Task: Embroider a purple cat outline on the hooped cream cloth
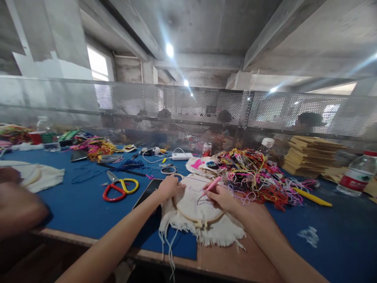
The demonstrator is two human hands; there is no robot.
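A round wooden embroidery hoop (188, 218) lies at the front of the table with cream fabric (193, 196) stretched in it. Faint outlines are drawn on the cloth, and its frayed edge and loose threads hang toward me. My left hand (171, 187) grips the hoop's upper left rim, its fingertips on the fabric and its thumb mostly hidden. In my right hand (220, 196) is a pink punch needle (212, 184), held like a pen and slanting down to the left. Its thin metal tip is at the cloth near the middle; whether it pierces the cloth I cannot tell.
Right of the hoop are a big tangle of yarn (253, 177), a yellow tool (313, 196) and a water bottle (357, 173). Red-and-yellow scissors (120, 186) lie to the left. Another person's blurred arm (22, 204) is at far left. Behind stands a perforated metal screen (182, 102).
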